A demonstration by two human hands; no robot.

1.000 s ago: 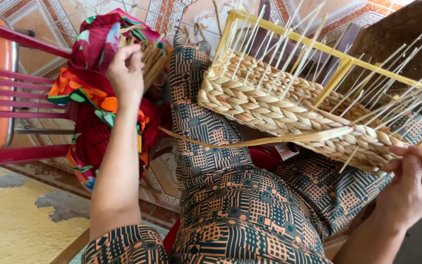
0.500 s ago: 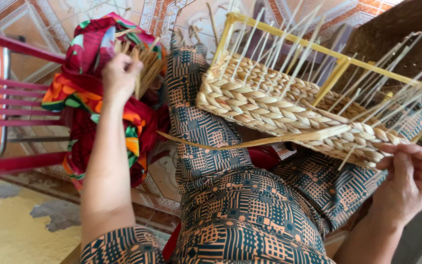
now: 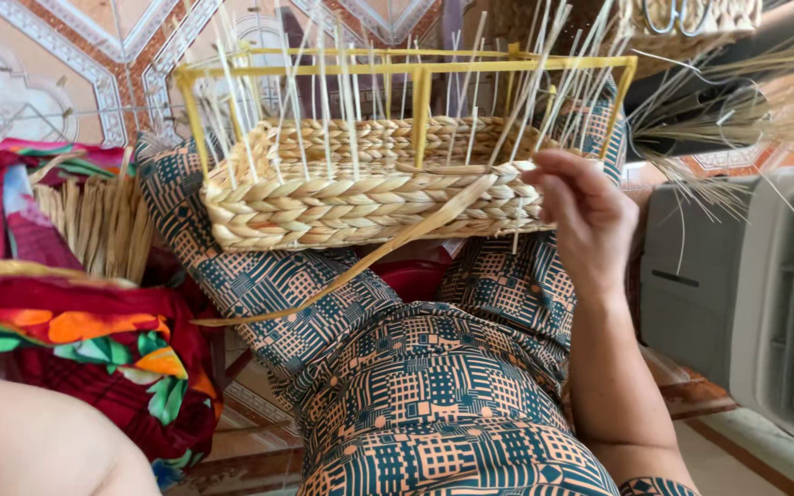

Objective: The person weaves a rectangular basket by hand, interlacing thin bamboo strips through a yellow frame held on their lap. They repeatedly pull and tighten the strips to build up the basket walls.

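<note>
Right hand [image 3: 581,216] up at basket [image 3: 369,197] now, fingers pinching flat straw strand [image 3: 388,243] against braided wall; left hand out of sight, only forearm [image 3: 39,441] low left, off fibre bundle [image 3: 94,220]. Half-woven, resting on lap, stakes upright inside yellow frame [image 3: 415,69].

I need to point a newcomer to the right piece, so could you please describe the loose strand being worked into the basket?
Start at the half-woven basket on the person's lap, with its yellow frame and thin upright sticks. The right hand touches its front wall. From beside that hand one flat, pale strand slants down to the left across the patterned dress; unlike the braided rows, it hangs free and unplaited.
</note>
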